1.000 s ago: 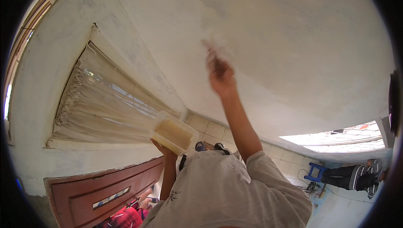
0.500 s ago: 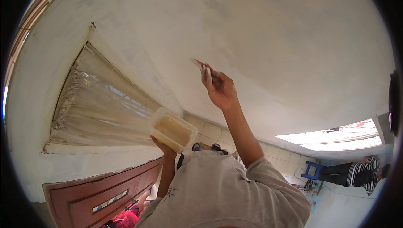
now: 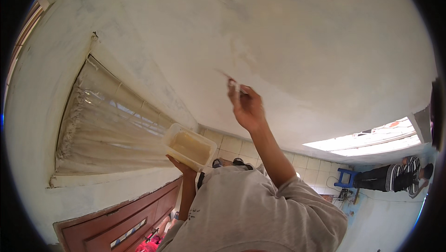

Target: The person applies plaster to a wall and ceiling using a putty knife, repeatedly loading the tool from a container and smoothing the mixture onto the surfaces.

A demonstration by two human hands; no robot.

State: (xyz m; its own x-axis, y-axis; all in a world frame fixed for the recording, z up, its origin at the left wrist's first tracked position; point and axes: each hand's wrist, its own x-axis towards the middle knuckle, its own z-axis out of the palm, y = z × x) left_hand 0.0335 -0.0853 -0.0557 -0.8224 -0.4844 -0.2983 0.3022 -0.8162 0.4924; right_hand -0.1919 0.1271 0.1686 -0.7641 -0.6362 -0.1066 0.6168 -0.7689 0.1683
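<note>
My left hand (image 3: 185, 165) is closed on a translucent rectangular plastic tub (image 3: 207, 162), supporting it from below at its near side. Inside the tub lies cream-coloured paste (image 3: 189, 146). Raised in front of me, my right hand (image 3: 247, 107) has its fingers wrapped round a putty knife (image 3: 225, 73). The thin blade points up and to the left, blurred by motion, and most of the handle is hidden in the fingers. Beyond the blade is a pale plastered wall (image 3: 288, 43) with uneven, lighter and darker patches; whether the blade touches it I cannot tell.
To the left is a window covered by a sheer curtain (image 3: 111, 126), above a red-brown door (image 3: 116, 219). A person in red is partly visible by the door. At the right, a person in a striped top (image 3: 402, 177) is near a blue stool (image 3: 345, 177). Pale tiles (image 3: 230, 145) cover the floor.
My right hand has moved down and slightly right with the putty knife, whose blade now looks thinner and blurred. The tub stays in my left hand, almost unmoved. The view has shifted slightly.
</note>
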